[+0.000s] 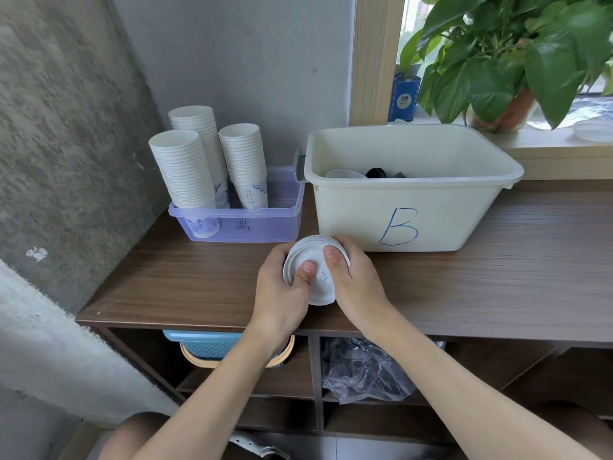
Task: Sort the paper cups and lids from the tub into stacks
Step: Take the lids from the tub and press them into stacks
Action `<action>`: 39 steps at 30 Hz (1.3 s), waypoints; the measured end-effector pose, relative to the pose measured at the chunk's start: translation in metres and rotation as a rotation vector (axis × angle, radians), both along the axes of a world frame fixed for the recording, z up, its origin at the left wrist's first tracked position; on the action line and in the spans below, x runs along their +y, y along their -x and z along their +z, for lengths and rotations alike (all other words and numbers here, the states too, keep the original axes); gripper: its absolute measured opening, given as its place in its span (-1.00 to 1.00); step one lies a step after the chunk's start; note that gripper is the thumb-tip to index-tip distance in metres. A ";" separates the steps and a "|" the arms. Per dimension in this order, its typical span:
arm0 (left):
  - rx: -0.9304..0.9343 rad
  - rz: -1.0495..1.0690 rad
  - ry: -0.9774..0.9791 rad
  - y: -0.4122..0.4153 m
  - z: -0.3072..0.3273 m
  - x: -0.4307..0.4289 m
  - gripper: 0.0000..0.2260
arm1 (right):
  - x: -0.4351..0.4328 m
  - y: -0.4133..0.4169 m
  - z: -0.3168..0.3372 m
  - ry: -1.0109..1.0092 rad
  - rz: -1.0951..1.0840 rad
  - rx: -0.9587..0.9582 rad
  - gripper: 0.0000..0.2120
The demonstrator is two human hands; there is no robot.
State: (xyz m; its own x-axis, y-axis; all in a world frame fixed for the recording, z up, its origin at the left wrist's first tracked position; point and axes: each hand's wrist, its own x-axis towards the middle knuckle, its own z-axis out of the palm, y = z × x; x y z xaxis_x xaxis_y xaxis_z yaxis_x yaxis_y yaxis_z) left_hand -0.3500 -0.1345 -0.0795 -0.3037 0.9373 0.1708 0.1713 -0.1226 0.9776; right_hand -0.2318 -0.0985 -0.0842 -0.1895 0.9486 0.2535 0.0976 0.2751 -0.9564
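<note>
Gripping a stack of white lids [315, 260], left hand [278, 293] and right hand [356, 280] hover beside the tub [411, 194].

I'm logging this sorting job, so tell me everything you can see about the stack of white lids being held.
The stack of white lids is round, looks like thin plastic, and its nested rims show at the far edge. It is held tilted above the wooden countertop, in front of the cream tub marked B. The left hand and right hand grip its sides, both thumbs pressing the top lid.
</note>
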 end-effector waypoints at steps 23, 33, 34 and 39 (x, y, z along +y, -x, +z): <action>-0.047 -0.005 -0.062 0.002 -0.001 -0.001 -0.75 | -0.003 -0.005 0.001 -0.056 0.049 -0.069 -0.71; -0.025 0.104 -0.030 -0.005 -0.004 0.005 -0.85 | -0.001 -0.003 0.001 -0.067 0.010 -0.118 -0.74; -0.012 0.105 -0.035 -0.006 -0.004 0.004 -0.85 | -0.001 -0.004 0.002 -0.067 0.001 -0.123 -0.75; -0.032 0.076 -0.017 -0.005 -0.001 0.003 -0.89 | -0.001 -0.002 0.002 -0.088 -0.022 -0.089 -0.83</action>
State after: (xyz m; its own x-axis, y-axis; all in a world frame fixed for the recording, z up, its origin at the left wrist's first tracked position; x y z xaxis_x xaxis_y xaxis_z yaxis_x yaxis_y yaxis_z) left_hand -0.3448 -0.1312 -0.0809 -0.3790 0.9087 0.1752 0.1495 -0.1268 0.9806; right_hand -0.2298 -0.0994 -0.0822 -0.1944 0.9277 0.3187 0.1881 0.3541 -0.9161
